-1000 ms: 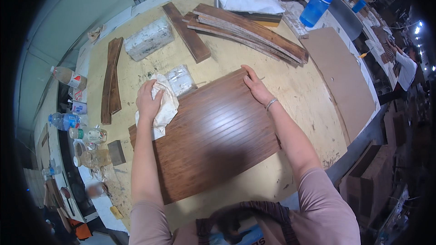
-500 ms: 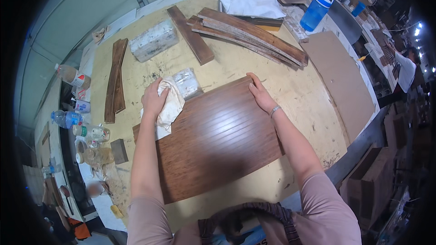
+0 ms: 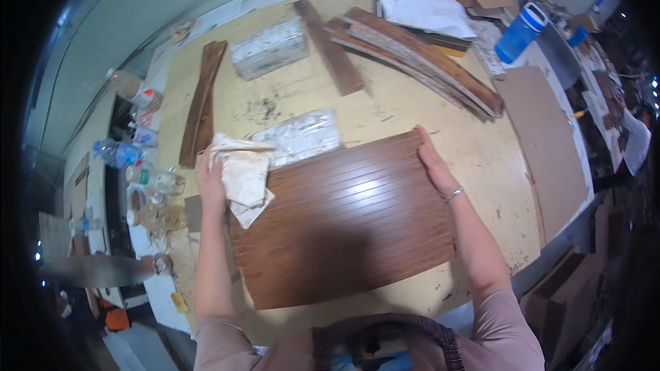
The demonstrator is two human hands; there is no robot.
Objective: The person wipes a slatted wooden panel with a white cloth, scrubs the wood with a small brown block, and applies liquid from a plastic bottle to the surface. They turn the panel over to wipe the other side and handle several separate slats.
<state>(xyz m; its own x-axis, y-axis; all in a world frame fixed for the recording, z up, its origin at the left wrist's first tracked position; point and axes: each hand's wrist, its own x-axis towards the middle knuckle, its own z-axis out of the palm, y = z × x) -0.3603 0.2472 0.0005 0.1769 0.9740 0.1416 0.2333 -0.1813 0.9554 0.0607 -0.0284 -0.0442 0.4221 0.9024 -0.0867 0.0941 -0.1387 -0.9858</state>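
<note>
A brown wooden panel [image 3: 344, 216] with parallel grooves lies in front of me, its top glossy under the light. At its far left corner my left hand [image 3: 212, 177] grips a stained white cloth [image 3: 246, 182], which drapes over the panel's edge; part of the fingers is hidden by it. My right hand [image 3: 433, 163] holds the panel's far right corner, with the thumb on the near side and the fingers round the edge. Just beyond the panel's far edge sits a block wrapped in clear plastic [image 3: 309, 136].
Behind are another wrapped block [image 3: 269, 48], a flat board [image 3: 330, 48], stacked curved strips [image 3: 419, 62] and crossed strips [image 3: 203, 106]. Bottles [image 3: 155, 216] line the table's left side. A blue water bottle [image 3: 520, 34] and cardboard sheet [image 3: 546, 151] are at right. Another person [image 3: 634, 141] is far right.
My left hand has slid left with the cloth to the panel's left edge, uncovering more of the wrapped block. My right hand still holds the far right corner. The view has shifted.
</note>
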